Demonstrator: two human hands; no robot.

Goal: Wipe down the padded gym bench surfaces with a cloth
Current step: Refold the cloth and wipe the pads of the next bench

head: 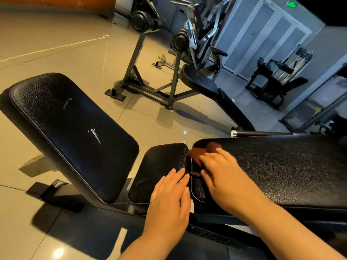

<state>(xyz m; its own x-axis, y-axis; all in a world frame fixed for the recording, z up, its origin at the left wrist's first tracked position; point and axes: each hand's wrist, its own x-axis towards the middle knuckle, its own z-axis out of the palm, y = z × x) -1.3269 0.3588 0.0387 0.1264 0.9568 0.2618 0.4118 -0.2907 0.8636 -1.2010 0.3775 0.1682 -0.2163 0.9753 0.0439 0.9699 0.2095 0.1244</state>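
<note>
The person's left hand point(170, 192) is lying flat, fingers straight and released, on the small black textured seat pad point(157, 166). The right hand point(221, 177) is pressing a crumpled brown cloth point(195, 156) onto the end of the long black padded backrest point(281, 166), beside the gap between the pads. Blur is hiding whether its fingers are clenching the cloth.

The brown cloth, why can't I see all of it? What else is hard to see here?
Cloth: head view; the right hand covers most of it, and both are motion-blurred, so the grip is unclear.
Gap between the small pad and the long pad: head view; shadow, the cloth and the left hand fingertips hide it.
Long pad: head view; cut off by the right edge.
</note>
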